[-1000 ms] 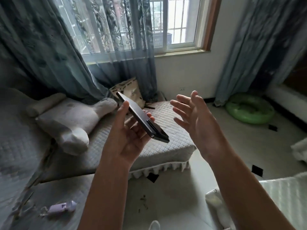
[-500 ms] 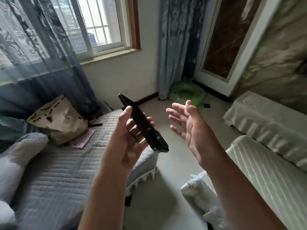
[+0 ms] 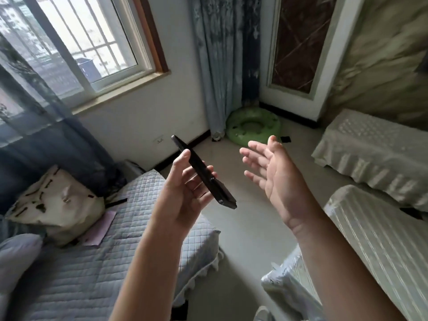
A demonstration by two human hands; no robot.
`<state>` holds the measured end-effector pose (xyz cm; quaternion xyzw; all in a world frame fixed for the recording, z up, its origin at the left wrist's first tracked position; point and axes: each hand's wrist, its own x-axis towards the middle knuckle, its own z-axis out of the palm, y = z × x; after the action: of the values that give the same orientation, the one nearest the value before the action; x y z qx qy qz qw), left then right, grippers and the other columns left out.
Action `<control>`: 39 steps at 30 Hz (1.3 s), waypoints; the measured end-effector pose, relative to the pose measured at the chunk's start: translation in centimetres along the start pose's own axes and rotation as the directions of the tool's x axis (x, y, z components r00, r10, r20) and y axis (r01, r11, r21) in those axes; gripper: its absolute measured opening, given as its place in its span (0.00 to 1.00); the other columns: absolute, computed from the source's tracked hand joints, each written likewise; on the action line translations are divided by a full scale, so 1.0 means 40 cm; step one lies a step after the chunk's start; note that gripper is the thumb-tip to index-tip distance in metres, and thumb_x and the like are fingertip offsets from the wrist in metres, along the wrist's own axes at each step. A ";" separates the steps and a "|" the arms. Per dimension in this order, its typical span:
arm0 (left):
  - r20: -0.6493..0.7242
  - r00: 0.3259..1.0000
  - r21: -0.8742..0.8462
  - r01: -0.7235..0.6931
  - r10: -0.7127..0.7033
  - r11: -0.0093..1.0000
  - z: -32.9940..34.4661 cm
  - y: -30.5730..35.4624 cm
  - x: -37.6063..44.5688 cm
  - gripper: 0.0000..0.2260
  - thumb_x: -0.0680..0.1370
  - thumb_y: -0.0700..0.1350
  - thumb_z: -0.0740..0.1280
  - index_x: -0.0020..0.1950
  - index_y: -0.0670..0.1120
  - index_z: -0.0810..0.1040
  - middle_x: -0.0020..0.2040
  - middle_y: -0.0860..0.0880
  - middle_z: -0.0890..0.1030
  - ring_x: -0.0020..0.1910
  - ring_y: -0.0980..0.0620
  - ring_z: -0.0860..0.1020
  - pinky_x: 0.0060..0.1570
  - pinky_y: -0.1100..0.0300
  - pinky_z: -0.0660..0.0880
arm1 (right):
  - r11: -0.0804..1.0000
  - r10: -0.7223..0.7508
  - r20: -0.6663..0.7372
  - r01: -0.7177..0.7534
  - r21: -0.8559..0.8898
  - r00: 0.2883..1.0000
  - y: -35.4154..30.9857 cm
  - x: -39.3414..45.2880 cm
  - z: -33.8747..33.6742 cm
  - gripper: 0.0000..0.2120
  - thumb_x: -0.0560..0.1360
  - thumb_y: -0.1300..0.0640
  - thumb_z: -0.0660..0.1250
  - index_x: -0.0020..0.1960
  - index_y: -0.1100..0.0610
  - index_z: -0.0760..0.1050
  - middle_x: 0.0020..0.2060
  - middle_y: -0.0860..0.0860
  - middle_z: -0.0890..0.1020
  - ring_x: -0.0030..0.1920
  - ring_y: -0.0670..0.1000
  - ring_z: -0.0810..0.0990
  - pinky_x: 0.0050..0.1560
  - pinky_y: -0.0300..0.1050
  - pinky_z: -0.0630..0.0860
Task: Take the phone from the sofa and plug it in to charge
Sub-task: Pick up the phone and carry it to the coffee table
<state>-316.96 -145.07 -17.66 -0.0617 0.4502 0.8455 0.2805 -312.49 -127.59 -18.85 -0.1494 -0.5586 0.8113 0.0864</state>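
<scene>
My left hand (image 3: 185, 193) holds a black phone (image 3: 203, 172) edge-on, thumb on its upper side and fingers under it, the phone slanting down to the right. My right hand (image 3: 271, 172) is raised beside it, palm turned inward, fingers spread, holding nothing. The grey quilted sofa (image 3: 97, 262) lies below and left of my left arm. A white wall socket (image 3: 158, 140) sits low on the wall under the window, just left of the phone's upper end. No charger or cable is in view.
A cream printed bag (image 3: 53, 205) and a pink paper (image 3: 102, 228) lie on the sofa. A green inflatable ring (image 3: 253, 126) sits on the floor by the curtain. Covered seats (image 3: 375, 154) stand at the right, with bare floor (image 3: 243, 216) between them and the sofa.
The view has swung to the right, away from the sofa's plush toy and toward the corner, the green ring and the covered seats. Both hands keep the same pose with the phone.
</scene>
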 end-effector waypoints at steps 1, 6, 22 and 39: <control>0.003 1.000 0.000 -0.010 0.010 1.000 0.012 0.011 0.031 0.25 0.70 0.58 0.72 0.58 0.43 0.76 0.50 0.42 0.80 0.48 0.47 0.79 0.47 0.55 0.81 | 1.000 -0.009 0.008 0.009 0.005 1.000 -0.017 0.037 -0.003 0.33 0.69 0.35 0.54 0.67 0.52 0.72 0.62 0.49 0.80 0.63 0.45 0.76 0.66 0.50 0.71; 0.013 0.999 -0.017 -0.035 0.035 0.999 0.059 0.058 0.151 0.28 0.67 0.59 0.74 0.58 0.42 0.76 0.52 0.41 0.79 0.51 0.46 0.79 0.52 0.53 0.80 | 0.999 -0.039 0.066 0.040 -0.016 0.997 -0.086 0.172 -0.011 0.32 0.70 0.34 0.54 0.66 0.50 0.72 0.62 0.47 0.81 0.63 0.44 0.76 0.65 0.49 0.72; 0.070 0.994 -0.115 0.097 -0.090 0.989 0.206 0.205 0.696 0.28 0.66 0.58 0.75 0.59 0.41 0.77 0.47 0.45 0.81 0.50 0.48 0.81 0.47 0.53 0.81 | 0.983 -0.132 -0.113 0.115 -0.141 0.985 -0.195 0.590 -0.084 0.32 0.70 0.32 0.54 0.67 0.48 0.72 0.63 0.47 0.79 0.64 0.43 0.75 0.68 0.51 0.69; 0.323 0.905 0.103 0.256 -0.276 0.961 0.475 0.174 1.162 0.37 0.70 0.60 0.71 0.70 0.37 0.71 0.61 0.39 0.79 0.60 0.42 0.78 0.55 0.51 0.79 | 0.971 -0.236 -0.472 0.223 -0.084 0.849 -0.283 0.916 -0.282 0.24 0.79 0.38 0.51 0.64 0.48 0.74 0.61 0.45 0.81 0.63 0.41 0.76 0.66 0.46 0.70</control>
<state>-356.66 -113.53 -18.04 0.0301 0.4080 0.7840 0.4669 -343.42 -102.32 -17.40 -0.2788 -0.5442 0.7255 0.3158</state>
